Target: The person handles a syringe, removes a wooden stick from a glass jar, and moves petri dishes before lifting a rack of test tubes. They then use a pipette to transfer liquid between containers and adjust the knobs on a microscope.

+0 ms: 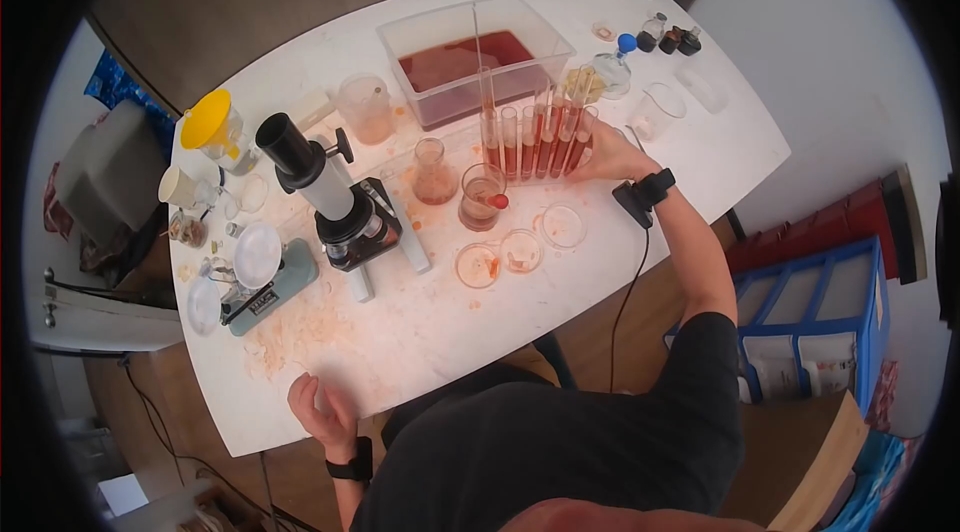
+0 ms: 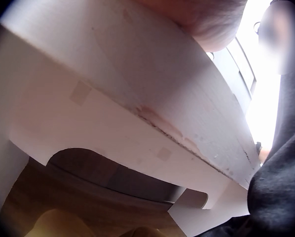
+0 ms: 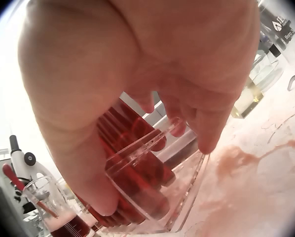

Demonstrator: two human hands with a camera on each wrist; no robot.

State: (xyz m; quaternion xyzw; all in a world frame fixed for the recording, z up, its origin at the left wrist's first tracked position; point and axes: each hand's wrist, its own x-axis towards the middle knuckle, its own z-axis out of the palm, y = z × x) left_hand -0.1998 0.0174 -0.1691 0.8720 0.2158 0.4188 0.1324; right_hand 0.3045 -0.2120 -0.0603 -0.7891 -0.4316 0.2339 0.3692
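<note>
1. Right hand [image 1: 610, 152]: grasping the right end of the clear rack [image 3: 140, 150], thumb on one side, fingers on the other. Likely reason: spanning the end steadies the whole row without touching the glass.
2. Rack position: on the far side of the counter [image 1: 430, 342], just in front of the plastic tub [image 1: 425, 37] of red liquid. Whether its base is fully in contact or slightly raised, cannot tell.
3. Red-filled tubes [image 1: 528, 152] stand side by side in the rack, presumably so they stay apart and upright. One slender glass piece [image 1: 487, 97] rises well above the others at the left end.
4. Left hand [image 1: 328, 417]: idle at the near counter edge, fingers loosely bent, nothing in them; probably parked clear of the glassware.
5. Beaker [image 1: 478, 219] stands near the rack's left part, a red-bulbed dropper [image 1: 498, 201] leaning in it, perhaps kept within easy reach. Three petri dishes lie nearer the person.
6. View comparison: the head view gives the layout, with microscope [image 1: 330, 192] and balance [image 1: 275, 287] on the left, but hides much of the right-hand grip. The right wrist view shows that grip, the rounded tube bottoms, and graduations on the beaker.
7. Left wrist view: only part of that hand, at the top; mainly the counter's stained edge and the cut-out panel below, neither clear from above.
</note>
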